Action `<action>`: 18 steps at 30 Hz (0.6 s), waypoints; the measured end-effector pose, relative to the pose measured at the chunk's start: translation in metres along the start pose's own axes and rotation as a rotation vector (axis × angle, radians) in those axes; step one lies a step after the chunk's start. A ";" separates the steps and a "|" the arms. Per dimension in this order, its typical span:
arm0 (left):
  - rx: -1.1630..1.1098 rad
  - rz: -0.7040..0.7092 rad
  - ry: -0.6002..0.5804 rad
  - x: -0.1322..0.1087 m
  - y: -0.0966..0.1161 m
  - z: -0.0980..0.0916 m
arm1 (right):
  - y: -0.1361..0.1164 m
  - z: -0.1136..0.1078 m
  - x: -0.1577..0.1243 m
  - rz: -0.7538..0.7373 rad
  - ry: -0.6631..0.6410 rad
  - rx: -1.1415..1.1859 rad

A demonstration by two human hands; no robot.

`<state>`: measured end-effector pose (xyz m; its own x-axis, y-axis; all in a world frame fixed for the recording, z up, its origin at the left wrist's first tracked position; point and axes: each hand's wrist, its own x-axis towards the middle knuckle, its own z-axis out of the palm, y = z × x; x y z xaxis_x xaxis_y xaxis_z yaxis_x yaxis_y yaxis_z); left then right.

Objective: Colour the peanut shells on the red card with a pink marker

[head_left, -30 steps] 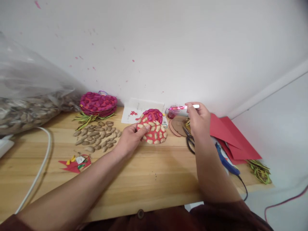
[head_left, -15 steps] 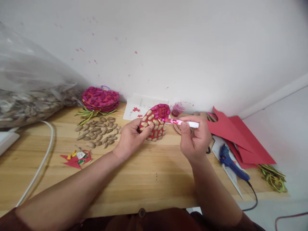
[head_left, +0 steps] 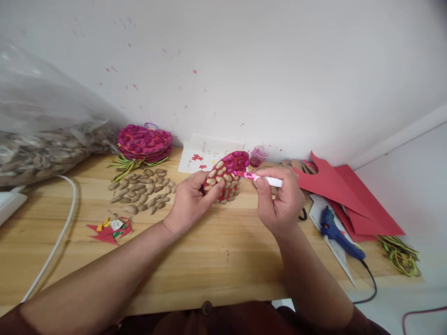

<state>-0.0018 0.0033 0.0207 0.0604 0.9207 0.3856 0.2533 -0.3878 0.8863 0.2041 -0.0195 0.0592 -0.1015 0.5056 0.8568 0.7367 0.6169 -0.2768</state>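
My left hand [head_left: 193, 197] is closed on the left edge of a red oval piece covered in peanuts [head_left: 223, 179], thumb on its face. The upper peanuts are magenta; the lower ones keep their tan shells. Pinched in my right hand [head_left: 281, 200] is a white-handled paintbrush [head_left: 260, 177] stained pink, its tip at the border between magenta and tan peanuts. Behind the piece stands a small clear cup of magenta paint [head_left: 257, 157]. Loose peanuts [head_left: 143, 188] lie spread on the table left of my left hand.
A stack of magenta peanut-covered pieces [head_left: 145, 142] sits by the wall. A large plastic bag of peanuts [head_left: 45, 149] fills the left, near a white cable [head_left: 66, 228]. At right lie red paper sheets [head_left: 363, 204], a blue glue gun [head_left: 340, 237] and green-yellow strands [head_left: 401, 256]. Paper scraps [head_left: 111, 229] lie front left.
My right hand has shifted slightly left with the paintbrush, whose tip stays against the peanuts. The held piece has turned a little in my left hand.
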 end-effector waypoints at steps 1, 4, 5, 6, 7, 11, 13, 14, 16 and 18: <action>-0.003 0.005 0.003 0.000 0.001 0.000 | 0.000 0.000 0.000 -0.004 -0.007 -0.008; -0.003 0.016 0.005 0.000 0.002 0.000 | -0.002 -0.001 0.001 -0.024 -0.015 -0.028; -0.003 0.015 0.006 0.000 0.003 -0.001 | -0.003 -0.001 0.001 -0.032 -0.019 -0.031; -0.005 0.011 0.009 0.000 0.003 -0.001 | -0.004 -0.001 0.001 -0.041 -0.025 -0.032; -0.006 0.005 0.012 -0.001 0.003 -0.001 | -0.004 -0.002 0.002 -0.047 -0.034 -0.033; -0.004 -0.007 0.011 -0.001 0.002 -0.001 | -0.006 -0.003 0.002 -0.059 -0.049 -0.054; 0.012 -0.003 0.007 0.000 0.002 -0.001 | -0.007 -0.004 0.002 -0.063 -0.043 -0.055; 0.019 0.001 0.004 0.000 0.002 -0.001 | -0.007 -0.004 0.002 -0.066 -0.043 -0.057; 0.025 0.007 -0.002 0.000 0.002 -0.002 | -0.007 -0.004 0.003 -0.072 -0.045 -0.065; 0.020 0.010 -0.005 0.000 0.002 -0.001 | -0.008 -0.004 0.003 -0.074 -0.052 -0.072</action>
<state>-0.0027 0.0028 0.0226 0.0682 0.9170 0.3930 0.2717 -0.3961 0.8771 0.2005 -0.0249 0.0658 -0.1907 0.4920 0.8495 0.7718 0.6099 -0.1800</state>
